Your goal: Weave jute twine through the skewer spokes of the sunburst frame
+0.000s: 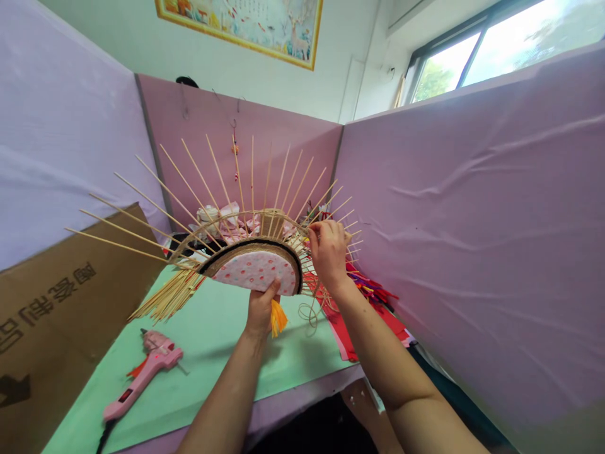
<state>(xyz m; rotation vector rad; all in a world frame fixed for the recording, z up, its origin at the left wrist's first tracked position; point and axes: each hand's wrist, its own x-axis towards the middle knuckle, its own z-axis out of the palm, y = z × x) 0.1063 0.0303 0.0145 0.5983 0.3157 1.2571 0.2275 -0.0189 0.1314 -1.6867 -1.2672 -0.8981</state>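
A fan-shaped craft piece (pixel 258 271) is held up above the table, its half-round centre pale with red dots and edged in black and twine. Thin wooden sticks spread outward from its curved edge, with twine woven across them in an arc. My left hand (pixel 259 312) grips the bottom edge, thumb on the dotted face, beside a yellow tassel (pixel 278 318). At the right part of the arc, my right hand (pixel 328 249) pinches the twine (pixel 305 231) among the sticks. Loose loops of twine (pixel 309 313) hang below it.
A pink glue gun (pixel 146 372) lies at the left of the green table (pixel 212 353). Behind it are a bundle of sticks (pixel 172 293) and a cardboard sheet (pixel 61 315). Red felt (pixel 347 334) and coloured strips lie at right. Pink partitions surround the table.
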